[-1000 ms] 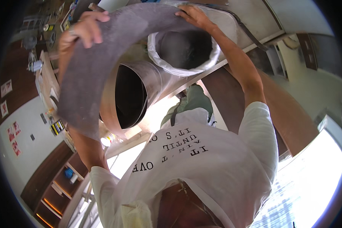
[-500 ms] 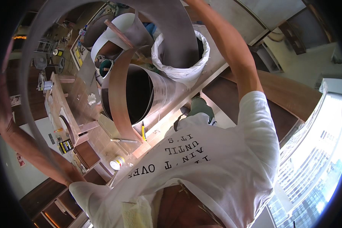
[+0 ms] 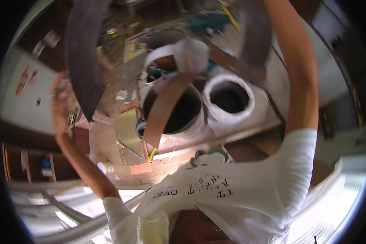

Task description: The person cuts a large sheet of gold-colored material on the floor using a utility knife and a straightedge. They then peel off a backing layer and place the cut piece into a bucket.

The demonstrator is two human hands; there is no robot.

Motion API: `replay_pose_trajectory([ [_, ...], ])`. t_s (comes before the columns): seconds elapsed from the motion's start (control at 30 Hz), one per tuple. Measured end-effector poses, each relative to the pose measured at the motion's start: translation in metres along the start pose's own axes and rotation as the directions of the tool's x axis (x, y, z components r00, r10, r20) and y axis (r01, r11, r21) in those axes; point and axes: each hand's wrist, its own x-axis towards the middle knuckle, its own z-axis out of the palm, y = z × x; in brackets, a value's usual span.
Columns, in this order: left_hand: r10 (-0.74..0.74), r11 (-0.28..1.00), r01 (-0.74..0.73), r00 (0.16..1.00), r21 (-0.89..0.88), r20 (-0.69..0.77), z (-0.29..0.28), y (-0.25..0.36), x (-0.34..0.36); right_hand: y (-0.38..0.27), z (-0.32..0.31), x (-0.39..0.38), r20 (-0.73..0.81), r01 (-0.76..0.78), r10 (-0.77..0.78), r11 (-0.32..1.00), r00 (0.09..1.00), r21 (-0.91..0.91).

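Observation:
A long dark grey-brown strip of thin sheet point(image 3: 83, 57) hangs at the upper left, its lower end tapering to a point. My left hand point(image 3: 61, 91) is raised beside this strip; motion smears its fingers. A second dark length point(image 3: 254, 40) hangs at the upper right, near my raised right forearm point(image 3: 299, 69). Whether both lengths are one piece cannot be seen. My right hand is past the top edge. Below stands a round bin lined with a white bag point(image 3: 229, 118), its dark inside showing. Left of it lies a large rolled sheet point(image 3: 187, 118) with a brown strip point(image 3: 166, 112) curving across its mouth.
Another pale roll point(image 3: 195, 55) and a small green-lined container point(image 3: 153, 76) stand farther back. A yellow-handled tool point(image 3: 152, 155), a slim knife-like tool point(image 3: 129, 149) and a white tub point(image 3: 105, 167) lie nearer, at the left. Dark shelving point(image 3: 38, 166) stands at the far left.
The dark strip, which looped overhead and ran into the bag-lined bin, is now out of the bin. My left hand has come inward beside one length, and the view has shifted.

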Motion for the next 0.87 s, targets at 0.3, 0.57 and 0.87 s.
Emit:
replay_pose_trajectory([
  [0.3, -0.105, 0.984, 0.058, 0.953, -0.17, -0.284, 0.004, -0.042, -0.101, -0.043, 0.04, 0.085, 0.283, 0.06, -0.13, 0.968, 0.95, 0.245],
  [0.57, -0.018, 0.985, 0.158, 0.485, 0.068, -0.874, -0.051, -0.042, -0.133, -0.136, 0.149, 0.095, 0.315, -0.067, -0.327, 0.592, 0.891, 0.803],
  [0.87, -0.062, 0.963, -0.228, 0.335, -0.145, -0.94, -0.125, -0.029, -0.155, -0.215, 0.177, 0.098, 0.371, -0.238, -0.574, 0.296, 0.73, 0.925],
])
